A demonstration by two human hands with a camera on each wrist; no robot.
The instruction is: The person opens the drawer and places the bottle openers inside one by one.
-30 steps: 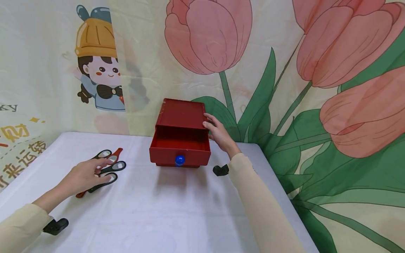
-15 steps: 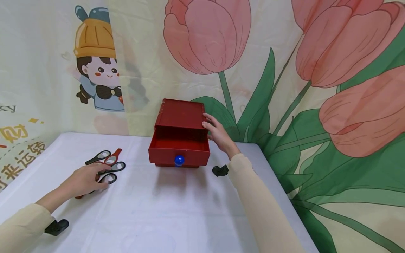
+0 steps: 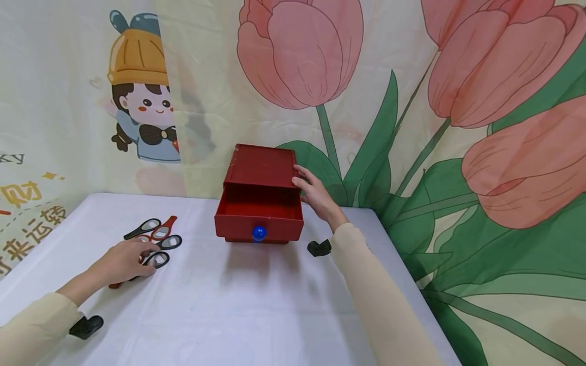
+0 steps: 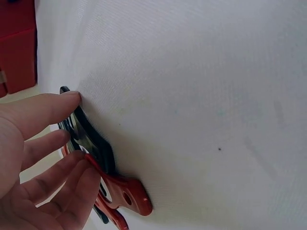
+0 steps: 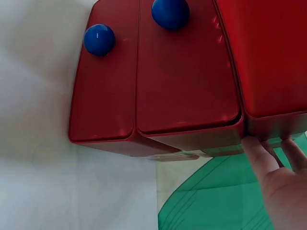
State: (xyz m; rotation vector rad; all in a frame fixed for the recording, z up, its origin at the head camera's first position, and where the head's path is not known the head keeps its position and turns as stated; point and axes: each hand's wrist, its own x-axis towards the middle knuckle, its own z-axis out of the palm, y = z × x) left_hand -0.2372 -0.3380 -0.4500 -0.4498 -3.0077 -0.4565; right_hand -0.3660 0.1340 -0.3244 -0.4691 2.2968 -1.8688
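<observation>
Several flat tools (image 3: 170, 242) in black and red, with oval loops, lie overlapping on the left of the white table; their kind is unclear. My left hand (image 3: 125, 262) is over them, fingers half bent. In the left wrist view the thumb touches the end of a black tool (image 4: 96, 143), and other fingertips are at a red one (image 4: 134, 194). My right hand (image 3: 318, 195) rests its fingertips against the right side of a red box (image 3: 263, 162). The box's drawer (image 3: 238, 226), with a blue knob (image 3: 259, 233), is pulled out and shows a bare inside.
A second blue knob (image 5: 99, 40) shows on the neighbouring front of the box in the right wrist view. Behind the white tabletop (image 3: 206, 315) hangs a backdrop (image 3: 302, 56) with tulips and a cartoon figure. A small black device (image 3: 319, 248) sits by the right sleeve.
My left hand has drawn back slightly, its thumb and fingers nearer together, and more of the upper black tool shows. The right hand, box and drawer stay in place.
</observation>
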